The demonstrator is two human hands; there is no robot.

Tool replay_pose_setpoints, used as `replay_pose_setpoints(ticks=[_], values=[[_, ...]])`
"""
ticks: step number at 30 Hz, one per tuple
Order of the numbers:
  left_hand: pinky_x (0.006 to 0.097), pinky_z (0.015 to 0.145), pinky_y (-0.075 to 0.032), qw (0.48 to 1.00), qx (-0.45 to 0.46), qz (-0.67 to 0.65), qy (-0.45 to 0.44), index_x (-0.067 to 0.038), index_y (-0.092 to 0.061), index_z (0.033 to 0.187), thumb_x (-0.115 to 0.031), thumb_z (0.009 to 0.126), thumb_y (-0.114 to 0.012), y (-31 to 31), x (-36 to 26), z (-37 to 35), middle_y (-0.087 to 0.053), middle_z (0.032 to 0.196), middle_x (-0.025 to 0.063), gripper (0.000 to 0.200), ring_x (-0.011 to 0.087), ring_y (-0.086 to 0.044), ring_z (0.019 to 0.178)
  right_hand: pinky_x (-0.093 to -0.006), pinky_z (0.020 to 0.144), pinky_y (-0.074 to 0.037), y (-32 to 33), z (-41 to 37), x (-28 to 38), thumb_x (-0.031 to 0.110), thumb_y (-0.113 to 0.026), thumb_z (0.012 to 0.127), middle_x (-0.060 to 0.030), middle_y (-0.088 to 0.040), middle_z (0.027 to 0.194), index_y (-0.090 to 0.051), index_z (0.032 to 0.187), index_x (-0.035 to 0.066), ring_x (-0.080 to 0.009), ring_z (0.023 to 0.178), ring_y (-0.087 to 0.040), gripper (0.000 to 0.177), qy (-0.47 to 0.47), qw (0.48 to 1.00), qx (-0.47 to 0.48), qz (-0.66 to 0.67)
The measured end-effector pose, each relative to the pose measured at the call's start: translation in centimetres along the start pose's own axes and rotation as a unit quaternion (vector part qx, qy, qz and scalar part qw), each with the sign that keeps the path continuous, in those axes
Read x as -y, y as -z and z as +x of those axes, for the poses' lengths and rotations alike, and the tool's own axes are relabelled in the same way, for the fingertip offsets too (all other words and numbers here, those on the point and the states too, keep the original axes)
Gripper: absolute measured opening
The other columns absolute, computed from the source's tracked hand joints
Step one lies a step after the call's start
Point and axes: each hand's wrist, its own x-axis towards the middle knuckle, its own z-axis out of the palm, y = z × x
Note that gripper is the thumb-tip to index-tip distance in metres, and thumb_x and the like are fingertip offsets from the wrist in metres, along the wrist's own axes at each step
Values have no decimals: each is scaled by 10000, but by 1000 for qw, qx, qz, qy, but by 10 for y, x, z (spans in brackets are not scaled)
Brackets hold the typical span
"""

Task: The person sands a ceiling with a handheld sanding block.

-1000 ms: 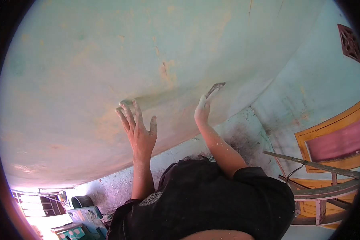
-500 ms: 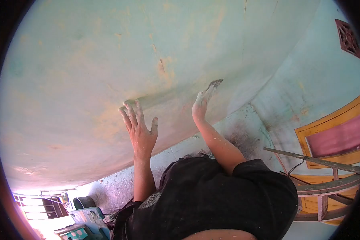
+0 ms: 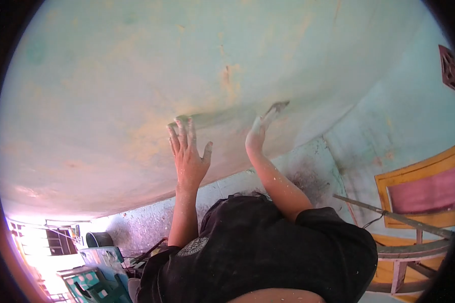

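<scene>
- Pale-green wall (image 3: pixel 111 91), patched with yellow, fills the background.
- Left hand (image 3: pixel 189 160): fingers spread apart, tips at the wall.
- Right hand (image 3: pixel 255 137): fingers gripping a dark-bladed scraper (image 3: pixel 277 107), right of the other hand.

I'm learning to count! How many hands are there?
2: the left hand, spread out by the painted surface, and the right hand, holding a thin tool.

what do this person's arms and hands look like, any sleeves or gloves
Both the left hand and right hand are gloveless, with whitish smears. The forearms are bare, with pale specks on the right one. The black shirt has short sleeves and a round, pale emblem near the left arm.
</scene>
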Motion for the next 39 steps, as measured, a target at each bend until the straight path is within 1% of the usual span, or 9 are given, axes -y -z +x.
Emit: replay_pose_setpoints(ticks=[4,8,14,19,23,28,35,37,39], values=[[515,1153,-199,999,38,2,5,-44,-242,1504,-241,842,-697,-5,5,-1,-145,1567,237,827,478,-64,1438,-414,1185,-66,-12,-1,-12,239,-394,994,-279,-16,1569,-50,1488,-93,-352,1473,-30,687,-252,944,126,170],[508,1149,-211,999,19,-42,-13,-30,-233,1502,-208,834,-704,-4,3,-1,-152,1564,243,836,480,-64,1437,-492,1166,-100,-24,12,108,292,-452,968,-323,-46,1550,-79,1496,-72,-469,1442,-64,742,204,973,72,-85],[518,1132,-242,996,-5,-85,-1,-7,-264,1484,-191,846,-685,9,0,-2,-249,1531,248,786,450,-167,1430,-584,1137,-152,-2,-4,41,293,-597,864,-369,-123,1512,-236,1485,-38,-576,1387,-108,791,320,898,197,-228],[502,1133,-254,982,-162,-94,31,19,-304,1455,-126,854,-659,13,13,-4,-274,1522,240,714,452,-207,1418,-625,1111,-183,21,-14,-19,295,-604,851,-376,-148,1501,-303,1459,-35,-580,1378,-144,754,372,840,227,-323],[482,1142,-245,983,-170,-58,36,-1,-295,1469,-109,854,-659,16,16,-3,-269,1523,246,722,434,-205,1426,-623,1120,-142,1,53,58,286,-578,837,-369,-142,1507,-289,1453,-64,-582,1384,-110,766,421,863,95,-264],[519,1133,-245,988,-131,-69,40,-17,-288,1476,-127,846,-667,14,9,-4,-256,1528,242,743,466,-177,1421,-620,1125,-119,-8,74,137,265,-543,789,-363,-118,1517,-266,1457,-79,-578,1392,-83,801,429,875,112,-196],[576,1125,-206,989,-117,-70,54,-36,-286,1485,-165,834,-687,7,17,-7,-251,1545,205,775,471,-155,1427,-657,1091,-186,0,43,69,488,-571,846,-135,-343,1518,-485,1418,195,-401,1393,-297,649,565,735,208,-312],[587,1123,-197,989,-117,-82,41,-43,-283,1488,-181,839,-685,6,20,-7,-245,1550,194,776,469,-142,1431,-678,1099,-120,0,85,115,489,-530,867,-232,-317,1507,-501,1401,132,-487,1403,-221,644,627,674,175,-349],[549,1133,-209,992,-101,-63,41,-18,-271,1486,-164,838,-688,11,17,-6,-226,1545,230,784,474,-133,1431,-663,1113,-63,-3,123,178,432,-516,869,-227,-276,1530,-463,1430,127,-471,1422,-185,641,590,739,113,-305]])
